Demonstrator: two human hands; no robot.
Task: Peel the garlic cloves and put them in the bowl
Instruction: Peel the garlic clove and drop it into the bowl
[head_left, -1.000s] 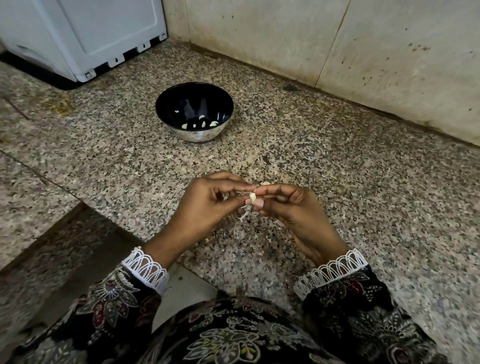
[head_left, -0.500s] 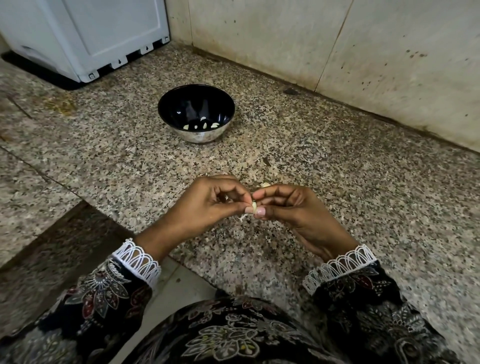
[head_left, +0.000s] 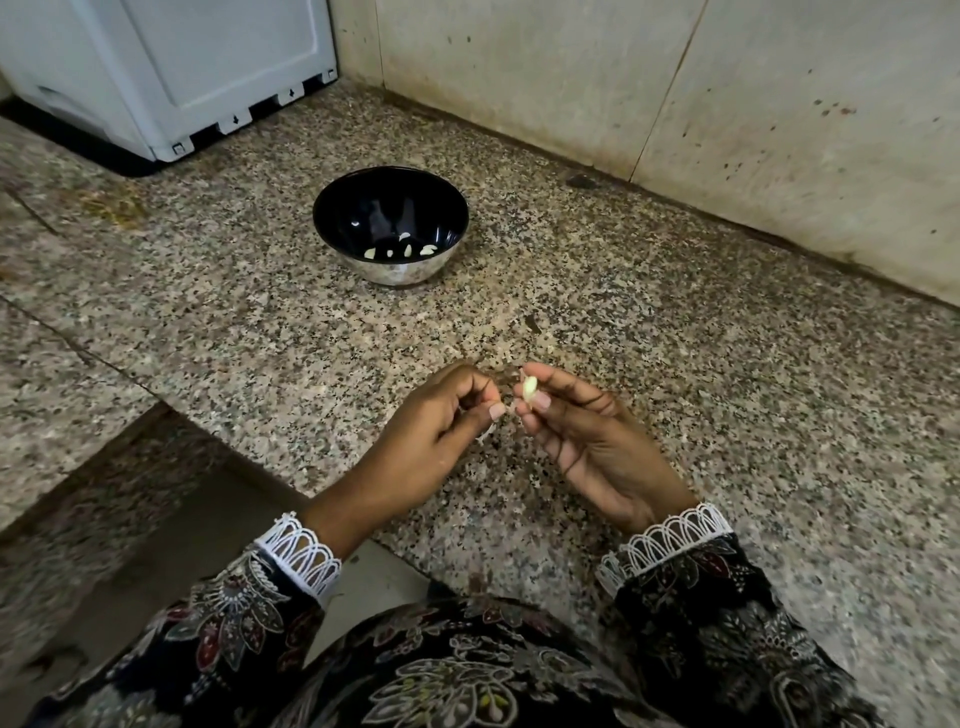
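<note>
Right hand (head_left: 592, 436) pinches small pale peeled garlic clove (head_left: 529, 387) at fingertips, short of black round bowl (head_left: 332, 208). Left hand (head_left: 441, 421) pinches papery skin scrap. Clove likely light, firm, slick; hold its sides.

1 bowl (head_left: 390, 228), 5 peeled cloves (head_left: 399, 251) inside, 1 clove (head_left: 529, 387) in hand, 2 hands

white appliance (head_left: 171, 67): cut off by the frame's upper-left edge
left hand (head_left: 431, 436) grip: contents hidden by curled fingers
</note>
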